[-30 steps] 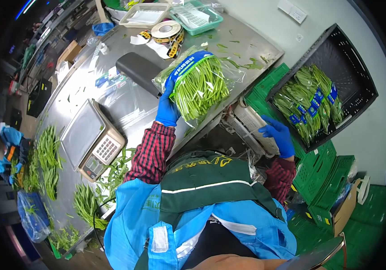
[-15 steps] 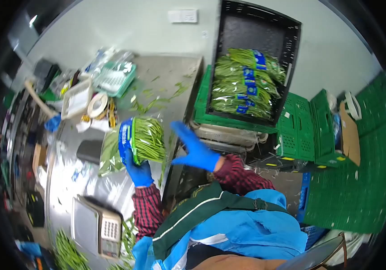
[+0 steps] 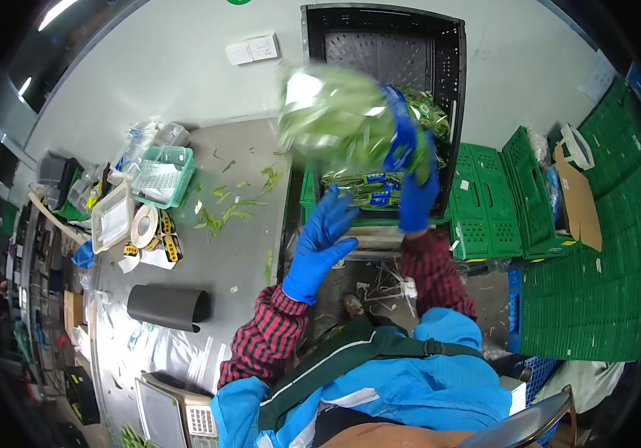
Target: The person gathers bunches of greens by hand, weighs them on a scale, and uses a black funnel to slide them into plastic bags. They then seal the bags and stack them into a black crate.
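My gloved right hand [image 3: 419, 196] grips a clear bag of leafy greens [image 3: 335, 123] near its blue printed band. The bag is smeared by motion and hangs in front of the black crate [image 3: 450, 67], its leafy end pointing left. Parts of the crate and the packed bags are hidden behind it. Below and left of the bag, my gloved left hand [image 3: 319, 250] is raised with its fingers apart, holding nothing. Other bagged greens [image 3: 369, 193] with blue bands lie in the crate's lower part.
Loose leaves, a roll of tape [image 3: 144, 226], a teal basket [image 3: 163, 179] and a curled dark sheet [image 3: 163, 306] lie on the metal table [image 3: 242, 142]. A weighing scale [image 3: 175, 414] stands at its near end. Stacked green crates [image 3: 589, 291] stand at right.
The bag has moved from over the table, in my left hand, to my right hand before the black crate. It has turned leafy end left. My left hand has let go.
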Demonstrator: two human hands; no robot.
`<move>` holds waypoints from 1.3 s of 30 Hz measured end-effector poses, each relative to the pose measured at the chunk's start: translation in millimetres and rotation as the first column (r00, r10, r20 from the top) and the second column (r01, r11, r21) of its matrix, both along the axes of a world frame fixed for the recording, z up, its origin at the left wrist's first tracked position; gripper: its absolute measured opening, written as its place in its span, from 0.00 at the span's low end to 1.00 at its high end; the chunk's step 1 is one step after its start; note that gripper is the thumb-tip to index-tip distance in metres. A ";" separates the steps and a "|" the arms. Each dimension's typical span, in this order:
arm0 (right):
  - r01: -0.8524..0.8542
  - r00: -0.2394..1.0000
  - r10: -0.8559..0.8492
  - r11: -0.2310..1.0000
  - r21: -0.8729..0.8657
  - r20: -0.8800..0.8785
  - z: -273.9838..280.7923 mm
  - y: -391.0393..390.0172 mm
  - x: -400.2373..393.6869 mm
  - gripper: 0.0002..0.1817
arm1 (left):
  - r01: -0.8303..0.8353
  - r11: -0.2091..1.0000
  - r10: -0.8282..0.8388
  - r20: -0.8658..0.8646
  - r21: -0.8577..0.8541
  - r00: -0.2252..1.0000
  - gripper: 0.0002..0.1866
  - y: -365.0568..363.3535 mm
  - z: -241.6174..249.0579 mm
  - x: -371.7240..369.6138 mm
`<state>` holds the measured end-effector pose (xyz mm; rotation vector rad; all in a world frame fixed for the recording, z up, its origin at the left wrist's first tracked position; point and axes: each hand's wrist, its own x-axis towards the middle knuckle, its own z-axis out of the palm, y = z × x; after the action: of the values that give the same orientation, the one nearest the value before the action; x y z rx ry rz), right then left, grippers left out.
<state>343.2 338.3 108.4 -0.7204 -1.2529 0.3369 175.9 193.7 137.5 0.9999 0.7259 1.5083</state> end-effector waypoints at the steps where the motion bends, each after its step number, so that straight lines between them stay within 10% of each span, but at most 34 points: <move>1: 0.033 0.999 -0.033 0.999 -0.012 -0.005 3.5 29.7 18.8 0.27 | 0.072 0.997 -0.072 -0.021 -0.026 0.997 0.29 7.0 2.1 2.6; 7: 0.070 0.981 -0.085 0.994 0.090 0.176 18.1 182.1 72.4 0.29 | -0.103 0.897 0.107 -0.015 -0.430 0.994 0.22 -8.5 -104.7 -17.5; 8: -0.008 0.905 -0.047 0.992 0.127 0.423 5.9 214.1 76.9 0.32 | -0.161 0.855 0.181 -0.008 -0.493 0.983 0.21 -11.7 -122.1 -18.6; 10: -0.118 0.788 0.176 0.984 -0.136 0.590 -44.4 262.2 88.6 0.36 | -0.203 0.812 0.238 -0.007 -0.548 0.971 0.19 -24.9 -144.4 -22.0; 15: -0.469 0.780 0.581 0.790 -0.395 0.235 -31.2 298.5 93.9 0.34 | -0.234 0.667 0.373 0.046 -0.708 0.927 0.18 -59.4 -197.4 -32.4; 26: -0.178 0.304 0.718 0.688 -0.703 0.626 46.0 295.5 118.9 0.39 | -0.253 0.577 0.331 -0.061 -0.776 0.942 0.19 -69.6 -203.2 -24.0; 32: 0.072 0.739 0.040 0.988 -0.138 0.672 46.6 331.7 58.7 0.40 | -0.257 0.539 0.379 -0.041 -0.802 0.924 0.19 -94.1 -226.8 -21.5; 36: 0.186 0.375 0.264 0.918 -0.352 0.889 -44.4 335.8 34.3 0.42 | -0.320 0.506 0.460 -0.064 -0.801 0.886 0.18 -109.5 -227.1 -7.0; 39: 0.169 0.375 0.211 0.942 -0.291 0.902 -38.9 328.5 37.3 0.40 | -0.259 0.530 0.488 0.040 -0.808 0.872 0.16 -137.1 -259.4 -8.8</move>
<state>380.6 666.8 69.5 -1.2980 -2.3575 0.1324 167.1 56.6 -121.9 -0.0649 1.3183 1.3995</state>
